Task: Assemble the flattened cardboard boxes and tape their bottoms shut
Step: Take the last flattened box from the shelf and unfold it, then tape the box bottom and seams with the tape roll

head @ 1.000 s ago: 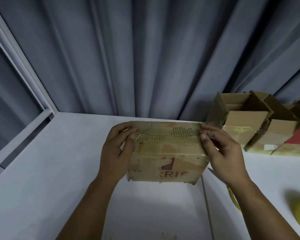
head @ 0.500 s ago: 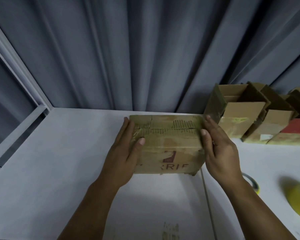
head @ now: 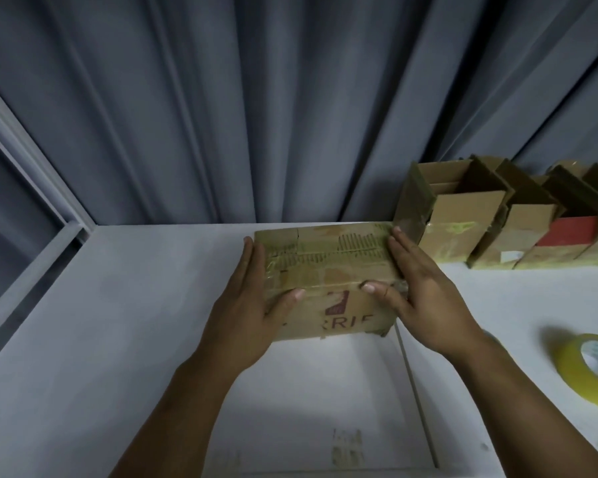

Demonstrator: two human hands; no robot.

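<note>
A brown cardboard box [head: 328, 270] sits on the white table [head: 118, 322], and two hands hold it between them. The side of the box facing up is closed, and shiny clear tape [head: 325, 257] runs along its middle. The paper skin there is torn, so the wavy ribs show. On the side of the box facing the person there are red letters [head: 346, 320] and a red mark, partly hidden by the hands.

The left hand [head: 246, 312] lies flat against the left side of the box. Its fingers are straight and close together, pointing away from the person. Its thumb [head: 289, 298] rests on the near top edge of the box.

The right hand [head: 425, 298] lies flat against the right side of the box in the same way, fingers straight and together. Its thumb [head: 377, 291] also rests on the near top edge. Neither hand curls around anything.

To the right of the box, a bit farther back, stands a row of open boxes [head: 463, 208] with their flaps up. One has a red side. The closest one is just beside the box.

To the right of the box and nearer the person lies a yellow roll of tape [head: 591, 370], well apart from it.

Behind the box hangs a grey curtain [head: 290, 98]. Far to the left of the box is a grey window frame [head: 32, 160].
</note>
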